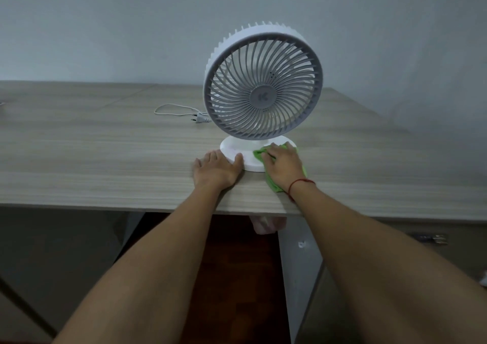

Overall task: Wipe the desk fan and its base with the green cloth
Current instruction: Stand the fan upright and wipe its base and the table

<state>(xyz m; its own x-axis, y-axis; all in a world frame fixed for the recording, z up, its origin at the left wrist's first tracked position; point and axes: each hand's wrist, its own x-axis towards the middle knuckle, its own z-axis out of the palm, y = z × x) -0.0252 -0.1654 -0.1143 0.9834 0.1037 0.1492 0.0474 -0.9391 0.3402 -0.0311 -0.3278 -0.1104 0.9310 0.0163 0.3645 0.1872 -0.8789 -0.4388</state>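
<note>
Head view: the desk fan (263,90) was seen standing upright on the right half of the worktop (105,154), its round head turned toward the near edge and tilted slightly upward.
Base: a flat white disc (247,160) was set close to the near edge, joined to the fan head by a short neck.
Green cloth: it (274,185) was found on the right part of the base, bunched under the fingers, with its tail lying on the worktop toward the near edge.
Right hand: it (283,163) was laid palm-down over the cloth, pressing it onto the base; no pinch could be made out.
Left hand: it (217,168) was released, fingers flat on the worktop just left of the base, the thumb rested on the base rim.
Materials: smooth hard plastic was shown on the base and outer ring; the grille (237,101) was formed of thin grey curved ribs round a central hub; the ring was toothed at the back; the worktop was a pale wood-grain surface.
Handling: the fan was judged light, top-heavy and liable to slide. The ribs were judged thin and easily bent, so light pressure was called for. It was best steadied at the base rim or outer ring, not at the grille. The cloth was judged soft and limp.
Cord: a white cord (171,106) with its plug (201,119) was seen lying loose, left of the fan and farther back.
</note>
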